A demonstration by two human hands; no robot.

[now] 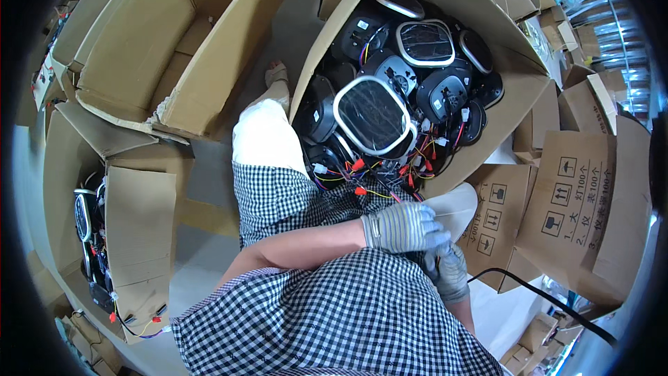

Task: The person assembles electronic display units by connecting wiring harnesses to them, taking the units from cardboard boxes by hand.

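My left hand [402, 228], in a striped grey glove, reaches across my lap to the right with its fingers bent together. Just below it, my gloved right hand [449, 275] is closed, its fingertips close to those of the left. Whatever is between the fingers is too small or hidden to make out. A black cable [550, 298] runs from beside my right hand toward the lower right. In front of me a big cardboard box [518, 101] holds several black lamp-like units with light rims, one large rounded unit [372, 115] on top. Wires with red connectors [359, 165] hang near my lap.
An open cardboard box [139, 56] stands at the upper left. Below it another box [142, 223] holds more rimmed units [83, 216] and wires. Printed cartons [567, 202] crowd the right side. A checked cloth [334, 306] covers my lap and body.
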